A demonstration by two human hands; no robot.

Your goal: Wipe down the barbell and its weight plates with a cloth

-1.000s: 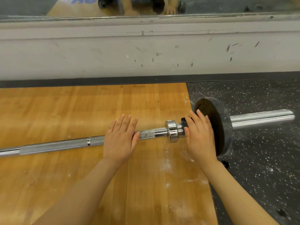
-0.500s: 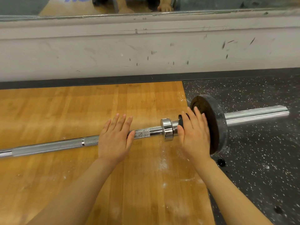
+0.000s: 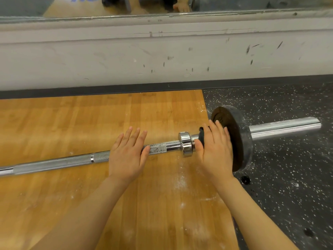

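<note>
Now we see the barbell (image 3: 59,162) lying across the wooden platform (image 3: 72,123), with its right end reaching over the black speckled rubber floor (image 3: 288,186). One dark weight plate (image 3: 239,139) sits on the sleeve (image 3: 284,127), standing upright on its edge just beside the border between wood and rubber. Our left hand (image 3: 127,156) rests flat on the knurled shaft, the fingers straight and a little spread, not curled round anything. Our right hand (image 3: 217,150) presses a black cloth (image 3: 202,133) against the inner face of the plate, close to the shiny collar (image 3: 186,144); its fingers are also straight and held together, and only a small part of the cloth shows above them. White chalk dust (image 3: 180,183) lies on the wood under the collar. Behind the platform stands a scuffed white wall base (image 3: 162,56) under a mirror (image 3: 54,6).
</note>
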